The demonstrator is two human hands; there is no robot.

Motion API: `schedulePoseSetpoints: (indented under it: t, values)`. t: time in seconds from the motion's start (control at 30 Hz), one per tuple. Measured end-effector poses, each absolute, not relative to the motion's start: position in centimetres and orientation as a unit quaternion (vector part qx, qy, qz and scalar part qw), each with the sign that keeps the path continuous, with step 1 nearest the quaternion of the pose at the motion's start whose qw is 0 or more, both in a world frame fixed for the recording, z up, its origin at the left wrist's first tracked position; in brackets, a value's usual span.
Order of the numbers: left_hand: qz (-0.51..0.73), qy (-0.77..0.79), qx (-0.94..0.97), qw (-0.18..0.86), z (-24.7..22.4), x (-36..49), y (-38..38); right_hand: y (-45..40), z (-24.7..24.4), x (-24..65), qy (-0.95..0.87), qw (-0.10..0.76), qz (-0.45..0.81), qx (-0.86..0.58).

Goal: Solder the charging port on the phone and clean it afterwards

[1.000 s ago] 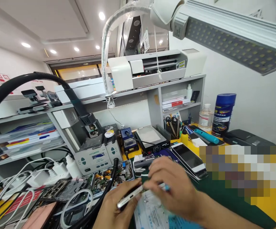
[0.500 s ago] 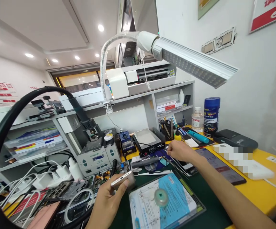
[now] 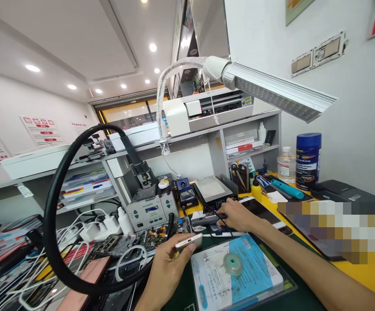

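A smartphone (image 3: pixel 189 242) with its port edge showing is held in my left hand (image 3: pixel 173 263), thumb against one side and fingers round the other. My right hand (image 3: pixel 237 214) reaches over the bench by a grey pen-shaped tool (image 3: pixel 203 219) with a black cable. Its fingers are curled, and what they hold, if anything, is hidden. In front of my hands lies a blue and white box (image 3: pixel 252 272) with a round greenish disc (image 3: pixel 233 264) on top. A white stick-like tool (image 3: pixel 229 234) lies behind the box.
On the left are a thick black hose (image 3: pixel 53 207), white cables and circuit boards. A grey station (image 3: pixel 151 211) and a heating plate (image 3: pixel 210 190) stand behind. At right are a blue canister (image 3: pixel 308 160) and a clear bottle (image 3: pixel 286 166). A lamp (image 3: pixel 281 93) hangs above.
The view has swung left, so the scene sits further right. My right hand has moved left across the bench, closer to the grey tool. My left hand still holds the smartphone.
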State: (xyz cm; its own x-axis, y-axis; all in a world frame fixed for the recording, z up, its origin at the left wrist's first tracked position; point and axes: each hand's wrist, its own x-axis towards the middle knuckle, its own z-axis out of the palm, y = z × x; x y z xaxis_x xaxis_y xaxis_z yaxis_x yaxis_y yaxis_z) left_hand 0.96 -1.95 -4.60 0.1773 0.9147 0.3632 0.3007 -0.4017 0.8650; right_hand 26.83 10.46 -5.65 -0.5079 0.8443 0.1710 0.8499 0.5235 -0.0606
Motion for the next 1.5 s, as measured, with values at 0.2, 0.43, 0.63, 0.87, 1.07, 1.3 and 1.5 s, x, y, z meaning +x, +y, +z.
schedulePoseSetpoints:
  t: [0.2,0.43,0.63,0.87,1.07,1.3,1.5]
  values:
    - [0.460,0.411,0.728,0.299,-4.4,1.1,-2.8,9.2,-4.1,26.7,-0.864,0.096,-0.101,-0.484]
    - [0.463,0.401,0.735,0.290,-4.5,1.0,-3.0,9.3,-2.4,30.4,-0.803,0.118,-0.141,-0.566]
    - [0.459,0.403,0.738,0.286,-4.5,0.9,-3.1,8.8,-1.6,31.9,-0.763,0.197,-0.102,-0.608]
    - [0.464,0.399,0.739,0.283,-4.4,1.0,-3.1,8.7,-1.3,31.6,-0.750,0.236,0.004,-0.617]
    - [0.462,0.408,0.739,0.272,-4.7,0.9,-2.9,8.3,-1.3,30.6,-0.745,0.250,0.125,-0.606]
    - [0.469,0.390,0.756,0.235,-5.3,0.7,-2.3,8.4,-2.8,29.6,-0.751,0.264,0.216,-0.565]
    - [0.469,0.388,0.757,0.238,-5.4,0.7,-2.3,8.4,-3.6,29.0,-0.764,0.235,0.185,-0.572]
